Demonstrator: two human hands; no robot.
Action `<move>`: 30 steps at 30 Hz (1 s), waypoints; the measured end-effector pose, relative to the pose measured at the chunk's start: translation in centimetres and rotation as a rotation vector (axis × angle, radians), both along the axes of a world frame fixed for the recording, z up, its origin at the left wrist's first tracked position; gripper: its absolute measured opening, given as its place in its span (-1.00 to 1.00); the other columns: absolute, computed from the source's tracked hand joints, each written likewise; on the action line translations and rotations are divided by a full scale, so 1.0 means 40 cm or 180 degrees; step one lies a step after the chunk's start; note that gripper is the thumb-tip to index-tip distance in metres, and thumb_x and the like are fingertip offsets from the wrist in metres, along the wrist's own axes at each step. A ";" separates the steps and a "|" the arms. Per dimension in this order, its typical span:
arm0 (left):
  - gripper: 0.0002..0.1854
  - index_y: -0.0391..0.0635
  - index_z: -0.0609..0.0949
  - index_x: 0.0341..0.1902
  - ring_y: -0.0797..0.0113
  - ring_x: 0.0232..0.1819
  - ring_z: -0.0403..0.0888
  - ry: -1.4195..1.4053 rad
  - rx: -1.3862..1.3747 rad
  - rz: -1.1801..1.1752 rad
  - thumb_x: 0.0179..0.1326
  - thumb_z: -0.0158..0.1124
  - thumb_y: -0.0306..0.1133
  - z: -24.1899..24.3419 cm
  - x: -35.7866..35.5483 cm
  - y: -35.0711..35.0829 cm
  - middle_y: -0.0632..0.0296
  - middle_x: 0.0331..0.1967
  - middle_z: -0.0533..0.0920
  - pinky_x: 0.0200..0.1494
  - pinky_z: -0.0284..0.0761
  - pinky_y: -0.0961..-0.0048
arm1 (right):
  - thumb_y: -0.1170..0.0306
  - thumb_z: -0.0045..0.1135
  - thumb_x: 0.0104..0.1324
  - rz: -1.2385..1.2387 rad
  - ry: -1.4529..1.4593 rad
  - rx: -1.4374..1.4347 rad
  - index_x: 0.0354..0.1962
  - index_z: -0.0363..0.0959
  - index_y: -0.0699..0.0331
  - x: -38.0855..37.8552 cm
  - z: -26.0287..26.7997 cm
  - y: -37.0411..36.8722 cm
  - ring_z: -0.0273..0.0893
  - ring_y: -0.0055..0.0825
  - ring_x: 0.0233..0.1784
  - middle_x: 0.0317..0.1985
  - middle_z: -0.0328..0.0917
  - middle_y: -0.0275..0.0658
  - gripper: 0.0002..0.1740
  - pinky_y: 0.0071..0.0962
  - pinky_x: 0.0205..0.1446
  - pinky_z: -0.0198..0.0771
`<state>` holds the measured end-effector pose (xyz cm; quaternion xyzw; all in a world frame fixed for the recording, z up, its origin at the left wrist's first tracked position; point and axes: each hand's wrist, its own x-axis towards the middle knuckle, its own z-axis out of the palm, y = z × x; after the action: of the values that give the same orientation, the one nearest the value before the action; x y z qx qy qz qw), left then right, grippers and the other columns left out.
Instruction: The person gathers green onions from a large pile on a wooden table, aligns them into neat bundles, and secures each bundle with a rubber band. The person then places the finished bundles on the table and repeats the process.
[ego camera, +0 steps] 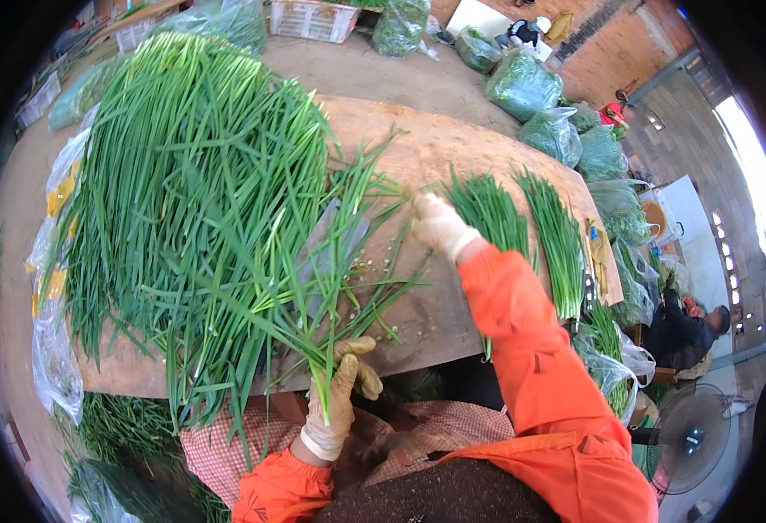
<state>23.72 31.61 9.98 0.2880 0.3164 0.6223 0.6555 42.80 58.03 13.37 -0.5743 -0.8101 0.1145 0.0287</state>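
My left hand [340, 395], in a dirty pale glove, is closed on a few stalks of green chives [322, 379] at the table's near edge, their leaves fanning up and away. My gloved right hand [436, 222] is curled over the middle of the table; a brownish wisp of leaf shows at its fingertips, but its grip is blurred. Left of both hands lies a large heap of chives [180, 176], with a grey cloth or sheet [320, 255] partly under its edge. Two neat bunches, one nearer [492, 212] and one farther right [556, 242], lie beyond my right hand.
The wooden table [422, 144] bears small scraps. Clear plastic [56, 366] hangs at its left edge. Filled bags [525, 85] line the floor beyond. A fan [691, 438] stands at right, near a seated person [683, 330]. Loose greens [128, 428] lie below left.
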 end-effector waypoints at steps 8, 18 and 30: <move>-0.62 -0.18 0.51 0.12 0.52 -0.45 0.49 0.0197 -0.0455 0.0291 0.48 -0.03 -0.14 0.017 -0.058 0.007 0.26 -0.43 0.62 -0.35 0.37 0.59 | 0.38 0.10 0.20 -0.0269 -0.0535 0.0221 0.00 0.48 0.20 -0.038 -0.064 0.087 0.42 0.10 0.20 0.16 0.45 0.05 -0.63 -0.13 0.22 0.37; -0.64 -0.14 0.52 0.21 0.46 -0.11 0.57 0.0680 -0.0127 0.1024 0.46 -0.01 -0.27 0.045 -0.091 0.019 0.26 0.13 0.58 -0.18 0.44 0.57 | 0.20 0.08 0.30 -0.1143 0.2249 -0.1323 -0.18 0.43 0.39 -0.120 -0.033 0.061 0.33 -0.44 -0.48 -0.43 0.44 -0.24 -0.63 -0.39 -0.43 0.28; -0.65 -0.20 0.54 0.21 0.44 -0.03 0.54 0.1082 0.0222 0.1327 0.41 0.03 -0.43 0.035 -0.106 0.036 0.19 0.04 0.62 -0.06 0.42 0.54 | 0.13 0.25 0.06 -0.0920 0.0757 -0.0484 0.02 0.54 0.30 -0.281 -0.134 0.210 0.56 -0.04 0.09 -0.02 0.61 0.06 -0.40 -0.27 0.16 0.41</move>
<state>19.49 33.04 11.39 0.3394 0.4527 0.6971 0.4403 31.58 66.42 8.01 -0.6675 -0.6992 0.2370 0.0969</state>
